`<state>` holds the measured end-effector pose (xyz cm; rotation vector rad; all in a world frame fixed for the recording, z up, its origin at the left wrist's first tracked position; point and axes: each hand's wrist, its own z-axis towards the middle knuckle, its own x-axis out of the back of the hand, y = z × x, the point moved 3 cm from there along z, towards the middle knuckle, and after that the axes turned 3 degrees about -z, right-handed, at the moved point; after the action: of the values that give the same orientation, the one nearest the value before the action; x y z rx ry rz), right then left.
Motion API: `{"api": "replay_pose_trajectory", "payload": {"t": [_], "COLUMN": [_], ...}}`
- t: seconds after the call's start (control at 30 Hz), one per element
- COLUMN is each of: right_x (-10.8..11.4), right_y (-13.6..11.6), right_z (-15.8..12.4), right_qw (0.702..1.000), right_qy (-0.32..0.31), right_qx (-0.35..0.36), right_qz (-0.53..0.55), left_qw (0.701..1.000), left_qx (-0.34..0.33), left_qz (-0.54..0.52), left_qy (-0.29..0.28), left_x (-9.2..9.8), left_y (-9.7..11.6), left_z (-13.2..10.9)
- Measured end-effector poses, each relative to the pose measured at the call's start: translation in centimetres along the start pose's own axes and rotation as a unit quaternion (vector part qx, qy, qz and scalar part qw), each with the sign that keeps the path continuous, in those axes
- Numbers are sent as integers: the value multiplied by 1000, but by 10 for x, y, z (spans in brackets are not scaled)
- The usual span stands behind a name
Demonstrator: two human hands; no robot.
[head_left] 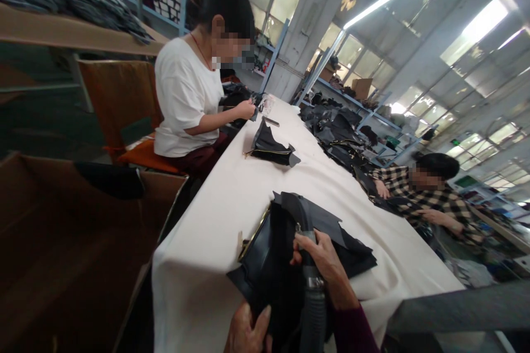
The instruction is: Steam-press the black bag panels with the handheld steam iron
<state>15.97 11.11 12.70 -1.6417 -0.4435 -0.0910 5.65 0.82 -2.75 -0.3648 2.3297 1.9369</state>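
Observation:
An unfinished black bag (265, 259) with a gold zipper (254, 231) along one edge lies at the near end of the cloth-covered table. My right hand (323, 256) is wrapped round the end of a dark ribbed hose (313, 311) that has a metal clamp, holding it over the bag. The hose's tip is partly hidden by my fingers. My left hand (248, 328) pinches the bag's near edge between thumb and fingers, low in the view. Farther up the table sits a second black bag piece (271, 146) with a gold zipper.
A white cloth (207, 231) covers the long table. At its left sits a co-worker in a white shirt (186, 99), handling a small piece. Another person in a checked shirt (439, 198) works at the right beside heaped black bags (331, 127). A large cardboard box (91, 187) stands at left.

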Motion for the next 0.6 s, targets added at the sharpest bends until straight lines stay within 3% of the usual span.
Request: {"api": "replay_pose_trajectory", "payload": {"t": [0.2, 0.37, 0.47, 0.53, 0.6], "right_x": [-4, -5, 4, 13, 24], "right_y": [2, 15, 20, 21, 21], "right_z": [-48, -82, -103, -118, -132], "right_qw": [999, 997, 998, 998, 997], "right_qy": [-29, -35, -22, -4, 3], "right_qx": [-19, -40, -38, -38, -42], "right_qz": [-40, -59, -45, -49, -66], "left_qw": [999, 993, 985, 983, 977], "left_qx": [17, -96, -119, -127, -179], "left_qz": [-30, 2, 36, 43, 47], "left_qy": [0, 71, 116, 125, 107], "left_x": [4, 12, 14, 16, 17], "left_y": [29, 61, 75, 90, 119], "left_z": [9, 23, 34, 45, 59]}}
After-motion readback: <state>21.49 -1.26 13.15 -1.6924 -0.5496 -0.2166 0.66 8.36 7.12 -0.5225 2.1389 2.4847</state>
